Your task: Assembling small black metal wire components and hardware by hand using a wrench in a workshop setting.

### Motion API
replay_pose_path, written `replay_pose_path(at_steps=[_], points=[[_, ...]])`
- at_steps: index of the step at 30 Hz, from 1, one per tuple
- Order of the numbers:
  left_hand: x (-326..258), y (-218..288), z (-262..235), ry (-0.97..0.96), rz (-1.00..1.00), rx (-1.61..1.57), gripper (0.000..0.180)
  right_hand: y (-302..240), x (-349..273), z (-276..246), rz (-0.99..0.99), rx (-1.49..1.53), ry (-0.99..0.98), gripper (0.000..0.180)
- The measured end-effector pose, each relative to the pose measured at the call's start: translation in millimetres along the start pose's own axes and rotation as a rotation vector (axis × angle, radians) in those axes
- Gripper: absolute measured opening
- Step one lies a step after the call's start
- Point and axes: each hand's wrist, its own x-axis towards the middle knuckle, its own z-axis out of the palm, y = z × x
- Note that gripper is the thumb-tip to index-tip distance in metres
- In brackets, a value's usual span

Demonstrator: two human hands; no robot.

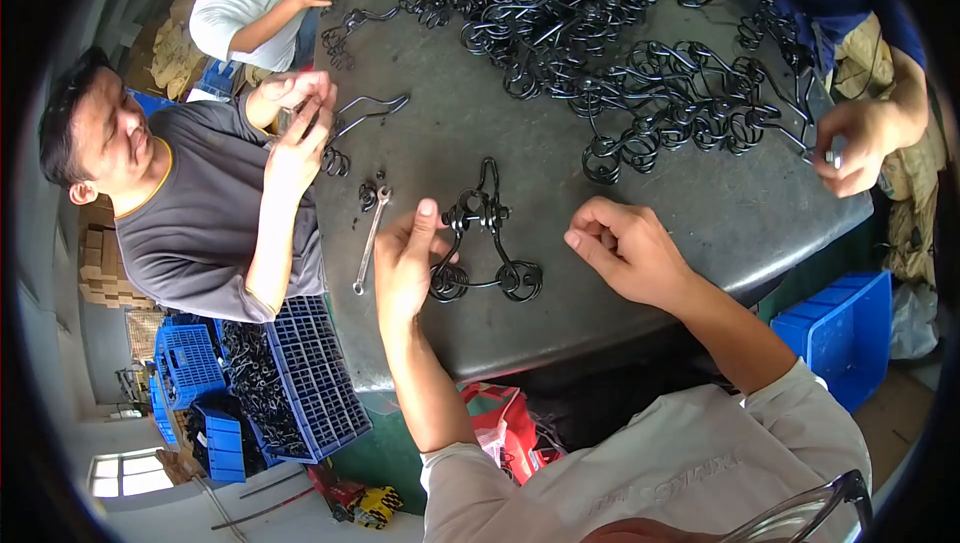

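Note:
A black bent-rod assembly [491, 226] lies on the grey table in front of me, with a narrow loop at its far end, bolted fittings in the middle and two coiled ends nearest me. My left hand [403, 265] is at its left side, fingers curled against the rod and thumb raised. To the right of the assembly and apart from it, my right hand [632, 255] is closed with bent fingers; whatever they may hold is hidden. A combination wrench [372, 241] lies left of my left hand, with small black parts [368, 195] near its far end.
A large heap of black coiled rods [560, 18] covers the table's [540, 333] far side, with more assemblies [690, 108] at right. Co-workers handle similar pieces at left, far left and right. Blue crates [310, 368] stand lower left; a blue bin [835, 333] stands at right.

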Motion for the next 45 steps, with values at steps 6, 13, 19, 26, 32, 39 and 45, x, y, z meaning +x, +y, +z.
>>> replay_pose_path(at_steps=[6,13,19,26,32,39,45], points=[[7.3,3.7,16.6,-0.163,0.001,-0.051,0.068,-31.5,42.1,10.9,0.543,0.672,-0.197,0.06],[16.7,13.4,24.9,-0.364,-0.176,-0.172,0.071,-16.4,82.0,42.9,0.657,0.665,-0.32,0.06],[10.9,12.5,19.7,-0.331,-0.157,-0.163,0.061,-81.4,64.5,-9.4,1.637,1.301,-0.512,0.03],[12.9,4.2,26.0,-0.315,-0.119,-0.179,0.06,-69.6,95.4,-36.4,2.444,1.716,-0.436,0.013],[10.0,8.8,29.5,-0.37,-0.124,-0.241,0.064,12.9,67.5,20.5,1.317,1.824,-0.823,0.019],[8.0,9.2,35.7,-0.369,-0.088,-0.242,0.068,10.5,45.8,-0.3,0.882,1.174,-0.531,0.017],[-0.9,-0.3,36.8,-0.38,-0.123,-0.356,0.066,-27.0,64.5,-1.7,0.814,1.149,-0.592,0.014]])
